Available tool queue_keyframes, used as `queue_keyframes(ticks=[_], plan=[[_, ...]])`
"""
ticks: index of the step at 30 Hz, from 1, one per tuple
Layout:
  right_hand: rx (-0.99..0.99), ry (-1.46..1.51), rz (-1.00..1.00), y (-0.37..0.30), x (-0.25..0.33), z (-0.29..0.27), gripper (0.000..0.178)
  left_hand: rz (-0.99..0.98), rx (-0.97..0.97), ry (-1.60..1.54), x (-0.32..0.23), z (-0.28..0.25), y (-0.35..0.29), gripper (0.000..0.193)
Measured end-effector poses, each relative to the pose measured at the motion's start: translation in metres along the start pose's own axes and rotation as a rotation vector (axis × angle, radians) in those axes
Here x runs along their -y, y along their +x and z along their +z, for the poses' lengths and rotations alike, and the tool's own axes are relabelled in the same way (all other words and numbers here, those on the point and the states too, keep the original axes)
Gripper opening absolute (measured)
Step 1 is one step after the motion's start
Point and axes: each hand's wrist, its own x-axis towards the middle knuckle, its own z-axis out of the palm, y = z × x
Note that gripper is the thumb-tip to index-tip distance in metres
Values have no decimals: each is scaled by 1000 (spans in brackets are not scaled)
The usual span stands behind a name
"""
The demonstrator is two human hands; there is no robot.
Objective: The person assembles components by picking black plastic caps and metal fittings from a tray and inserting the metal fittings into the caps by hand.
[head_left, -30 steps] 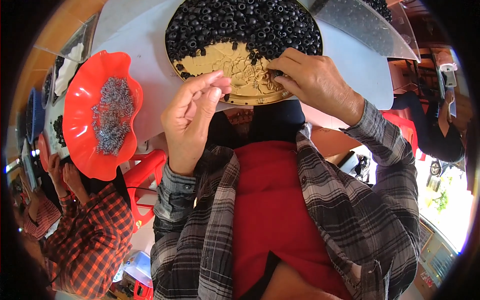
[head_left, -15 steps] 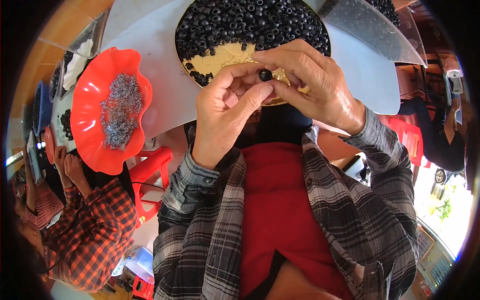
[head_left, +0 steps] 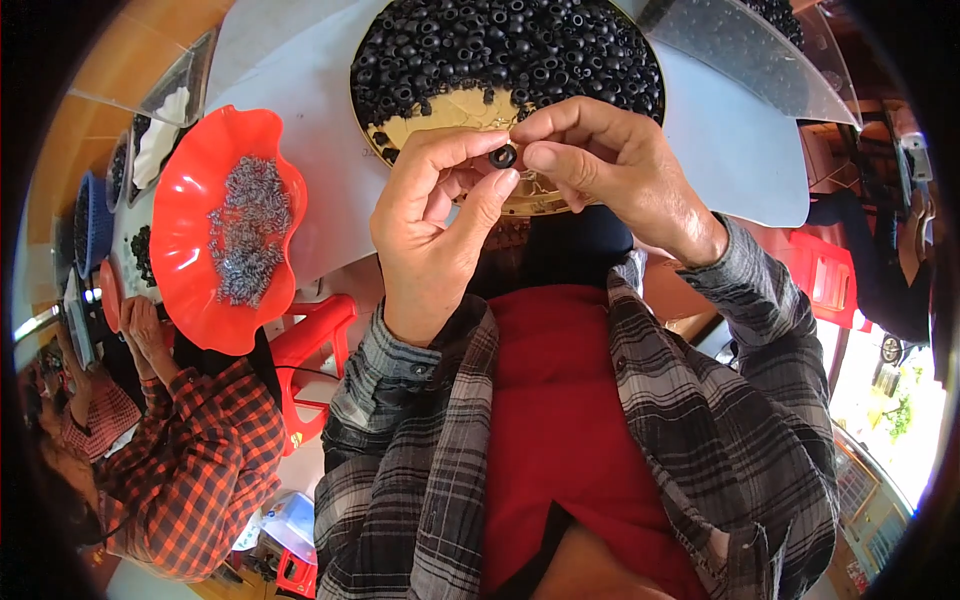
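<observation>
Between the thumb and fingertips of my left hand (head_left: 432,225) is a small black plastic ring-like part (head_left: 503,156), its hole facing up. My right hand (head_left: 630,170) is beside it, thumb and index finger drawn together close to the part. Whatever those right fingertips pinch, if anything, is too small to make out. Both hands hover over the near edge of a round gold tray (head_left: 455,108). Many loose black parts (head_left: 500,50) of the same kind fill its far side, while gold surface shows nearer to me.
A red wavy-rimmed bowl (head_left: 180,230) of small metal springs (head_left: 250,230) is at the left of the pale table (head_left: 310,150). A clear plastic sheet (head_left: 750,60) stands at the far right. A co-worker in a checked shirt (head_left: 200,465) sits at left, near a red stool (head_left: 315,350).
My left hand has shifted slightly left with the black part, which now shows its hole more plainly. The right fingers have moved a little and its thumb has drawn back from the left thumb.
</observation>
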Motion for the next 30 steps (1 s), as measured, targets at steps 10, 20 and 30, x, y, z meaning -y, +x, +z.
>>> queue_keyframes(ticks=[10, 20, 30], plan=[[3, 185, 39, 4, -13, 6, 32, 218, 30, 344, 5, -5, 0, 30], [118, 303, 137, 7, -6, 0, 40, 178, 19, 240, 7, -9, -1, 21], [36, 342, 106, 29, 2, 18, 24, 204, -4, 147, -5, -14, 12, 22]])
